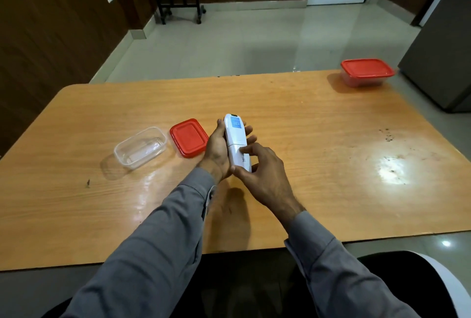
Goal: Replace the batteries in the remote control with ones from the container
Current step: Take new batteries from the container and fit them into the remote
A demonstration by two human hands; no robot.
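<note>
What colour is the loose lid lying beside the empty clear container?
Red; the lid shows clearly in the head view.

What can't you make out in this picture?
All in the head view:
- Remote: its button side faces away; left hand and right hand cover its edges, so the batteries inside are hidden.
- Far container: the red lid and cloudy walls hide its contents.
- Open container: glare hides whether anything lies inside.
- Remote label: print too small.

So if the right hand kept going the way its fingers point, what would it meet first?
The right hand points left and away; its fingertips already touch the white remote held in the left hand. Past those, probably the red lid.
</note>
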